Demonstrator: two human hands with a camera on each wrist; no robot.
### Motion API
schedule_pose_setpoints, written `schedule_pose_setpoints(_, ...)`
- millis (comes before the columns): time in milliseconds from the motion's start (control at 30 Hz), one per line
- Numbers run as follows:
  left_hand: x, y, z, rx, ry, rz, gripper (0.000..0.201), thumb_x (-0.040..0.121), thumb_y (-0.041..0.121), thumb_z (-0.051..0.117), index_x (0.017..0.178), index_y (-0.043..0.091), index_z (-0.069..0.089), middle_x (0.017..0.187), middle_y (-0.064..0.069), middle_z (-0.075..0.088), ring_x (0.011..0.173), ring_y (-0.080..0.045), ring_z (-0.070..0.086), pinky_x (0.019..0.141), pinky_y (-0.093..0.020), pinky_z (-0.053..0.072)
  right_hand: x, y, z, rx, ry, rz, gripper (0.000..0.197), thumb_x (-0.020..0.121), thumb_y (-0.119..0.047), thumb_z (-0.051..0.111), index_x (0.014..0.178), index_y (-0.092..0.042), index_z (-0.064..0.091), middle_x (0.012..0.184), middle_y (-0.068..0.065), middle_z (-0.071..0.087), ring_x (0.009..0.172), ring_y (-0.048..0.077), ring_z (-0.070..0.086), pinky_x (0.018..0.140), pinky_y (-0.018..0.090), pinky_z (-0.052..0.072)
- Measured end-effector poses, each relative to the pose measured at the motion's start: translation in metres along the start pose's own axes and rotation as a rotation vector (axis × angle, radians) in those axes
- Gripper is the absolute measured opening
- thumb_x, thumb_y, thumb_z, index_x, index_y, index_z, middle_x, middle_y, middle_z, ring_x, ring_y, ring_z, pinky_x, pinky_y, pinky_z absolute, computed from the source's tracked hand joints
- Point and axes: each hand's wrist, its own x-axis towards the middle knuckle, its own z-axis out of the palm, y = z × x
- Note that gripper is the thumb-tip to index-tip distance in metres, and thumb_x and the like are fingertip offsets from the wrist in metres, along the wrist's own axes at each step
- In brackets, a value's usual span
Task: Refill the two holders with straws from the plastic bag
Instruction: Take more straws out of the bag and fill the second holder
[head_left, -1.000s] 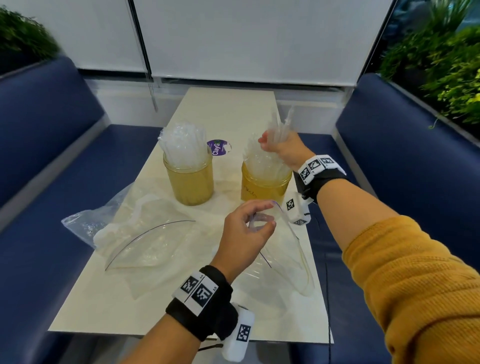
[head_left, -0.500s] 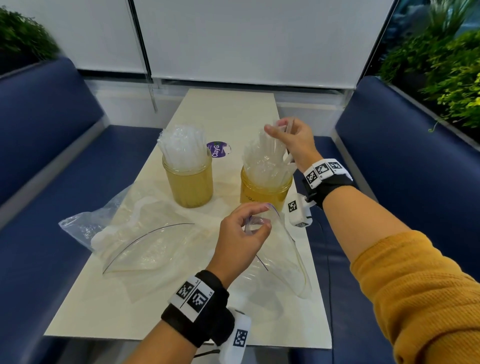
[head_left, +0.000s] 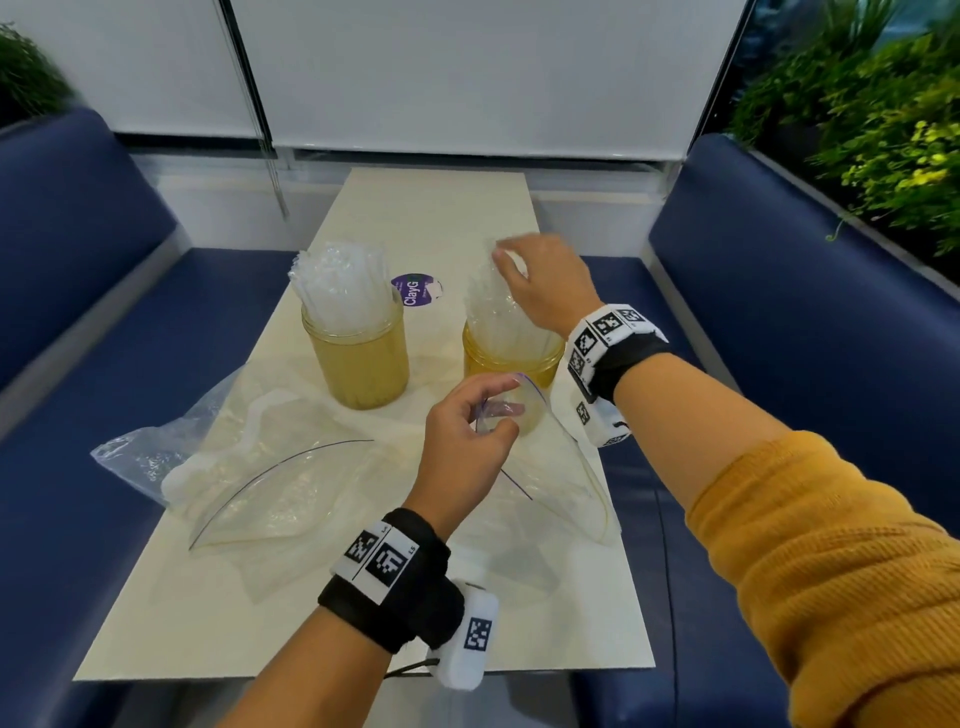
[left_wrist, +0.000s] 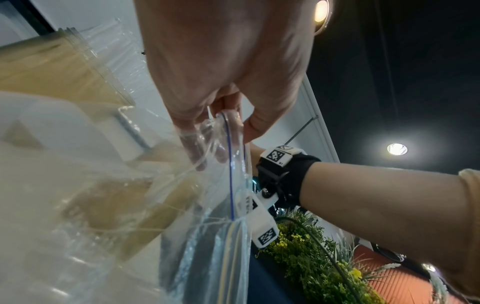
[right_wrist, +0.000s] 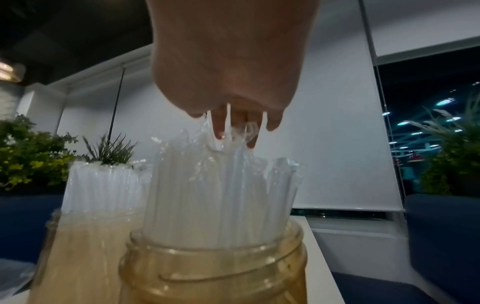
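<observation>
Two amber jars stand side by side on the pale table (head_left: 171, 597), both packed with clear wrapped straws. Head view: left holder (head_left: 358, 358) sits near the table's middle, its straws (head_left: 340, 280) bunched upright. Right holder (head_left: 511, 358) stands beside it, partly behind my left hand (head_left: 462, 441). My right hand (head_left: 545, 280) is over the right holder's straws (head_left: 493, 306), fingers reaching down onto their tips. My left hand pinches the raised mouth of a clear zip bag (head_left: 561, 483) between thumb and fingers; the rest of that bag lies on the table toward the right edge. A second clear bag (head_left: 270, 483) lies flat left of it, and a crumpled one (head_left: 140, 452) hangs off the table's left edge. A round purple sticker (head_left: 415, 291) sits between the two holders, farther back. Blue benches (head_left: 810, 322) flank the table; green plants (head_left: 893, 130) at far right.

Left wrist view: my left hand (left_wrist: 223, 67) has thumb and fingers curled onto the zip bag (left_wrist: 213, 236), gripping its rim at the blue seal line. The bag hangs open below. An amber holder (left_wrist: 52, 74) shows blurred at upper left. My right forearm crosses at right.

Right wrist view: my right hand (right_wrist: 231, 61) hangs directly above the near holder (right_wrist: 213, 265). Fingertips (right_wrist: 218, 125) touch the tops of its straws (right_wrist: 221, 189), fingers pointing down and only loosely bent; whether any straw is actually pinched, I cannot tell. The other holder (right_wrist: 75, 251) stands to the left, just beside, also full.
</observation>
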Motion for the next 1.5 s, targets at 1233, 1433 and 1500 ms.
schedule_pose_setpoints(1233,0.005,-0.001,0.000,-0.004,-0.163,0.009,0.077,0.075,-0.027,0.050,0.143,0.009,0.050,0.147,-0.001,0.051,0.136,-0.019,0.053,0.109,-0.024,0.047,-0.113,-0.056,-0.070,0.140,-0.887,0.373,0.033,0.096,-0.021,0.053,0.091,0.002,0.075,0.084,0.008,0.076,0.080,0.025,0.073,0.068,0.028,0.058)
schedule_pose_setpoints(1433,-0.002,-0.003,0.009,0.044,-0.195,0.098,0.078,0.065,-0.010,0.050,0.141,0.004,0.053,0.148,0.000,0.051,0.140,-0.013,0.047,0.116,-0.037,0.043,-0.159,-0.050,0.001,-0.156,-1.016,0.403,0.066,0.087,-0.050,0.069,0.143,-0.021,0.049,0.129,0.010,0.064,0.114,0.032,0.061,0.088,0.037,0.047)
schedule_pose_setpoints(1500,-0.007,-0.004,0.009,0.010,-0.224,0.094,0.079,0.066,-0.018,0.048,0.142,0.000,0.051,0.144,0.005,0.050,0.139,-0.010,0.045,0.115,-0.035,0.043,-0.166,-0.046,0.014,-0.216,-1.045,0.413,0.094,0.065,-0.066,0.081,0.143,-0.027,0.047,0.126,0.006,0.065,0.113,0.032,0.062,0.086,0.041,0.045)
